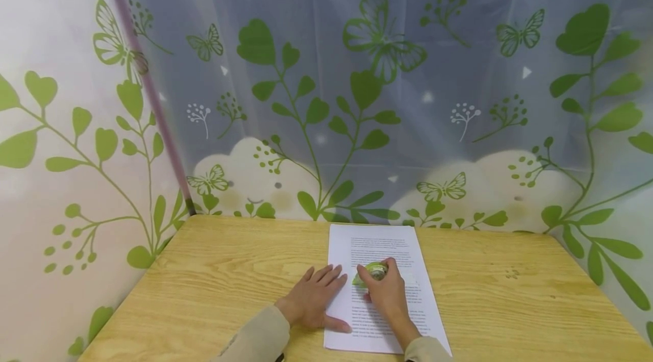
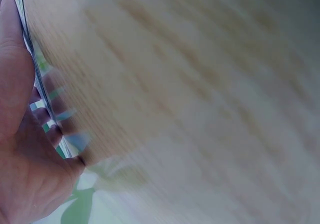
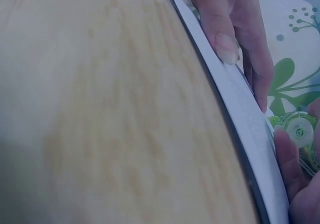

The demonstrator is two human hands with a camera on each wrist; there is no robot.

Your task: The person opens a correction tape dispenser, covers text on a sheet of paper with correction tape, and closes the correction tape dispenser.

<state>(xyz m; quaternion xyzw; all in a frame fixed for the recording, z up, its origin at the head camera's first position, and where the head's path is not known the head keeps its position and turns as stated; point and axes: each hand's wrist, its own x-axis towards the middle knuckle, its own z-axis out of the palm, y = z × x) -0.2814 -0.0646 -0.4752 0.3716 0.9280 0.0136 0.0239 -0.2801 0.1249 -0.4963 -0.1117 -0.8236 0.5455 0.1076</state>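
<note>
Right hand point(image 1: 388, 297) grips tape point(image 1: 376, 270) over the paper point(image 1: 338, 248)

The paper, a neat stack printed with grey lines of text, lies on the wooden counter point(image 1: 245, 271), its far end near the back edge. The green, see-through tape is over the middle of the paper, among the lines of print. A white stretch crosses the print just to its right.

The right hand reaches in over the near part of the paper. Its thumb and fingers are curled round the tape, thumb on the left side, holding it closely. The right wrist view shows the tape's round spool between them, partly cut off by the frame.

The left hand point(image 1: 317, 297) lies across the left edge of the paper, its fingers straight and spread, with hold of nothing. The tips nearest the tape rest on the paper's margin, and the thumb stands wide apart, its tip on the paper nearer the person.

Beige sleeves point(image 1: 260, 335) cover both forearms, one left of the paper, one over its near right corner. Beyond the paper hangs a blue-grey cloth point(image 1: 316, 22) with green leaves and butterflies; a slanting pole point(image 1: 148, 79) stands far to the paper's left.
</note>
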